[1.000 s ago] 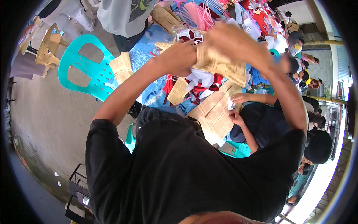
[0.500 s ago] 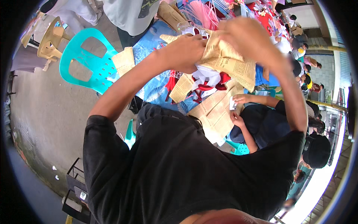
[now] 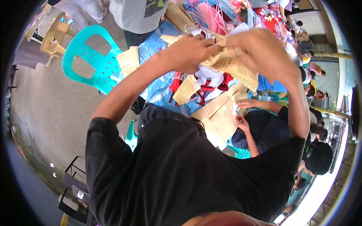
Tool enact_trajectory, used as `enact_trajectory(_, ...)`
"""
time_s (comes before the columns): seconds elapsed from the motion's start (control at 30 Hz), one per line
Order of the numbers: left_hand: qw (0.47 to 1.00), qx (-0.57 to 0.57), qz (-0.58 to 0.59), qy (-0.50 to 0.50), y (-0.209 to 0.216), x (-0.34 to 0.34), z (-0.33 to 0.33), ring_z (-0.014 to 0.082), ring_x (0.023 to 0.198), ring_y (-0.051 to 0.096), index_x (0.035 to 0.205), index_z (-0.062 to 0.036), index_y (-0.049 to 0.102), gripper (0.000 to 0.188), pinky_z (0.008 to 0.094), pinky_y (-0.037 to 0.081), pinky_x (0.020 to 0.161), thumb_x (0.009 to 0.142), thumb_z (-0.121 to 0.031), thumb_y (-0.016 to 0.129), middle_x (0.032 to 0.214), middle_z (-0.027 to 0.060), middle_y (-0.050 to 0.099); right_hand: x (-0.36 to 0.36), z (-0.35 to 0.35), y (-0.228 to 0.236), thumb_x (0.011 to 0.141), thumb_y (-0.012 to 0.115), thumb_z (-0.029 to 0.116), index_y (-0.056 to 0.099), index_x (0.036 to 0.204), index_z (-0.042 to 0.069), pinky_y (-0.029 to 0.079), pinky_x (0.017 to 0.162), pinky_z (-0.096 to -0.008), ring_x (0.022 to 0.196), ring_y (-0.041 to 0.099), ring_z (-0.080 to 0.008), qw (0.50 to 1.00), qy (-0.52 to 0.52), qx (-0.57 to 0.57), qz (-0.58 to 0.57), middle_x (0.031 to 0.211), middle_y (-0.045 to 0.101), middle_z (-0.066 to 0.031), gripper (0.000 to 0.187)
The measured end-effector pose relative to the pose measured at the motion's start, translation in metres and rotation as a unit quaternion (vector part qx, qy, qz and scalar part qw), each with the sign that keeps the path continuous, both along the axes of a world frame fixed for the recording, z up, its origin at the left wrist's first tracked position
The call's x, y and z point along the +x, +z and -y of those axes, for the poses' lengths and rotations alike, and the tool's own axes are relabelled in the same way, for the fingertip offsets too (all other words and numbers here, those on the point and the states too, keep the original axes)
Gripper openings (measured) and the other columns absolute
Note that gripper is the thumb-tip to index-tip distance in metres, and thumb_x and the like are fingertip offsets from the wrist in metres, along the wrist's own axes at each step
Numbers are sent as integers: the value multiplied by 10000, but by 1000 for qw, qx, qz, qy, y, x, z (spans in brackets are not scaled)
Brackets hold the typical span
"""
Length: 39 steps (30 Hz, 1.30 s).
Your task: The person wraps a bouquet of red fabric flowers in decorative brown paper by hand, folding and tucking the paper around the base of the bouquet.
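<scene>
Grip: left hand [image 3: 190, 52] pinching one printed paper [image 3: 241, 70] | right hand [image 3: 260, 49] blurred, hold can't tell | two co-worker hands [image 3: 247, 103]

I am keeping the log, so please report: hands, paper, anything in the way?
Left hand holding printed tan paper. Right hand blurred over paper, grip unclear. Red ribbons crowd paper's near side.
</scene>
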<state>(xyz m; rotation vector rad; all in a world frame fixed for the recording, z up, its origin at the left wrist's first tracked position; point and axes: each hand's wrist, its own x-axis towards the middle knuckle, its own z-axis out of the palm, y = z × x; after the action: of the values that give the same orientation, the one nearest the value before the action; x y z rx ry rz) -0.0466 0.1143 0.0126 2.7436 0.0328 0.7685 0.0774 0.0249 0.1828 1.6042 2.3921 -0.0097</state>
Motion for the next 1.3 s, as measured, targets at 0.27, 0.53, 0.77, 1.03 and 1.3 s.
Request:
enact_trajectory(0.27,997,-71,-7,-23,16,3,5,329,988,504,1187,-66,413,746,416,429,805,489,-24,673,1013,129,520,-4,59,19,586,654,82,586,867,2,430,679,-370,788,543,-285,999,38,28,-7,809,559,-92,300)
enact_trajectory(0.53,963,-244,7,-115,-5,0,9,361,1028,491,1216,-40,395,740,408,404,864,543,-124,693,1113,183,509,32,37,26,750,631,145,568,1080,48,402,834,-369,997,515,-280,989,0,42,-139,1023,557,-114,350)
enact_trajectory(0.77,901,-392,-9,-186,-23,3,26,292,1148,433,1267,-19,358,838,356,329,971,509,-123,698,1226,176,454,45,-11,27,852,524,211,591,973,-22,467,758,-336,868,600,-218,922,-46,-178,-340,929,634,-131,271)
enact_trajectory(1.03,810,-546,-50,-208,-40,-5,34,206,1079,477,1176,-3,444,611,343,357,945,661,-142,742,1162,115,505,45,-32,-17,756,623,104,631,851,-40,464,645,-264,695,594,-136,952,-68,-140,-265,743,633,-89,173)
enact_trajectory(1.3,812,-541,-60,-210,-74,-2,30,212,1104,468,1211,-13,439,684,352,348,958,647,-226,762,1193,96,501,70,-46,-38,784,591,127,609,910,-42,454,661,-268,710,571,-137,956,-28,-168,-237,789,624,-81,211)
